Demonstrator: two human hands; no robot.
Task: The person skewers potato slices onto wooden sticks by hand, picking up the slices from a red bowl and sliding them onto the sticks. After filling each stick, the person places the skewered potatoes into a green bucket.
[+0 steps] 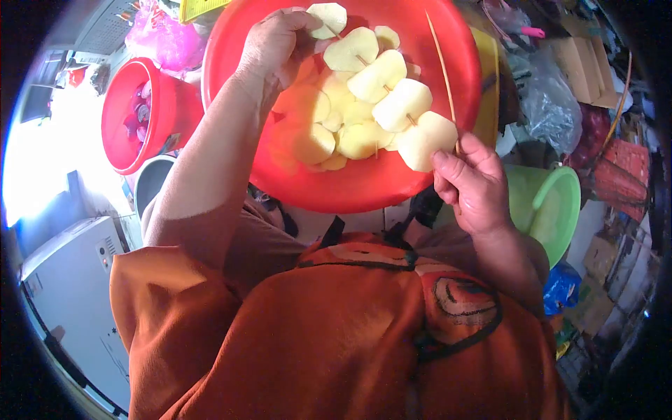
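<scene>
Several pale potato slices (378,75) are threaded on a thin wooden skewer (411,120), spaced apart in a slanting row above a red basin (458,63). My right hand (472,182) pinches the near end, thumb on the nearest slice. A second, bare wooden stick (441,63) points up from the same hand. At the far end, my left hand (276,45) has its fingers closed against the edge of the farthest slice (327,19); part of its grip is hidden. Below the row, loose potato slices (357,140) lie in the basin.
On the left stands a red bucket (178,105) with purplish pieces inside, beside a pink plastic bag (168,35). A green bucket (553,210) is at the right, near cardboard (584,70) and clear plastic (549,105). A white appliance (77,294) sits lower left.
</scene>
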